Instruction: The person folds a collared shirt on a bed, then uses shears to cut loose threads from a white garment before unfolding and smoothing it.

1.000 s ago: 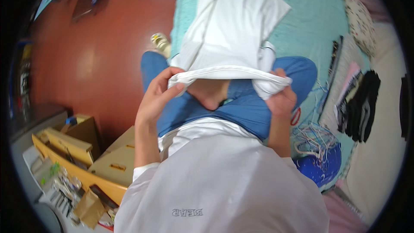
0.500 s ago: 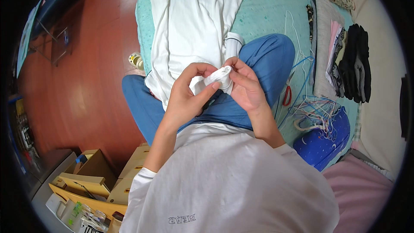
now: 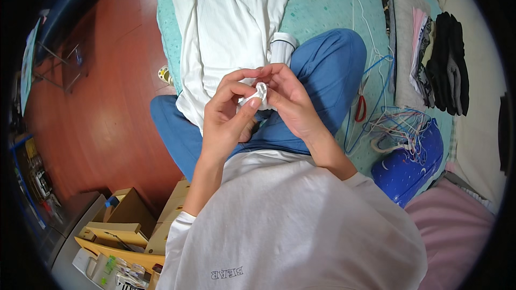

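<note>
Seen from above, a person in a pale sweatshirt sits cross-legged in blue trousers on a bed with a mint-green bedsheet [image 3: 322, 0], beside a red-brown wooden floor [image 3: 97, 107]. Nearest the viewer, both hands meet over the lap. The left hand [image 3: 226, 121] has its thumb and forefinger pressed together on a small bunched piece of white fabric [image 3: 258, 94], and the right hand [image 3: 293, 102] pinches the same bunch from the other side, fingertips curled in close. The fabric looks like a hem or corner of the white garment [image 3: 226, 27] that lies spread from the lap toward the far edge of the bed, with a rolled white cuff or sock [image 3: 282, 48] resting against the right knee. By the look of it, the hands are working a fine detail of the cloth, perhaps a thread or a turned edge; the next move would call for a steady pinch and small finger motions, though the exact detail is too small to tell. Toward the right edge of the bed lie a tangle of wire hangers [image 3: 392, 121], a dark blue bag [image 3: 411, 161] and folded clothes [image 3: 424, 53] in a stack. Off the bed, near the lower left, sit cardboard boxes [image 3: 129, 220].
</note>
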A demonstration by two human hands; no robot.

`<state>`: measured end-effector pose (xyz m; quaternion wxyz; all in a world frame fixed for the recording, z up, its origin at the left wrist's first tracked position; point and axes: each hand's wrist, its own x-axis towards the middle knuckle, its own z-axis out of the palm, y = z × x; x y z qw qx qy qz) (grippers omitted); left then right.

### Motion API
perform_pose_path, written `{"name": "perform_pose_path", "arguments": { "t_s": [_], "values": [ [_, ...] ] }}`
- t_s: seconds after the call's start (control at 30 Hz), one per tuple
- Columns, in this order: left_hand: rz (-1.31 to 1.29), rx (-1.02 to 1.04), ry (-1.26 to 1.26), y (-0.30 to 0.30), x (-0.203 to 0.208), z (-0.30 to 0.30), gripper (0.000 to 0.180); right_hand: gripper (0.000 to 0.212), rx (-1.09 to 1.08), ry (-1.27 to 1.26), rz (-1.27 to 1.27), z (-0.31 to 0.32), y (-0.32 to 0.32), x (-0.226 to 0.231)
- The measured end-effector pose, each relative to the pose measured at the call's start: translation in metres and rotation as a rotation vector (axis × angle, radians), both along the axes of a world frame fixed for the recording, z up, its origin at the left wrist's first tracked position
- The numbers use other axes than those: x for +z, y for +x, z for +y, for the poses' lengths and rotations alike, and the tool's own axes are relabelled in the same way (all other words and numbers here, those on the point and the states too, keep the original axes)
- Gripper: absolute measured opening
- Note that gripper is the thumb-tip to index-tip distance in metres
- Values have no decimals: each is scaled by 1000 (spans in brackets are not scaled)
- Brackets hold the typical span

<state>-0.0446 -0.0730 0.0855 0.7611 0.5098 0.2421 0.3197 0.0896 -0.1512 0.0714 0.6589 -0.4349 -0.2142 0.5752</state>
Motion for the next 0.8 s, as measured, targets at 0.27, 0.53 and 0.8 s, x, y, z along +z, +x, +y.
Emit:
{"name": "perform_pose_path", "arguments": {
  "t_s": [0.27,0.53,0.8],
  "values": [
    [64,57,11,-1,-3,-4,7,27,-39,-5,-180,-2,0,-2],
    [135,124,131,1,-6,-6,12,21,-153,-1,-480,-5,-4,12],
    [157,136,41,0,3,-7,12,18,-68,-72,-626,-6,1,21]
  ]
}}
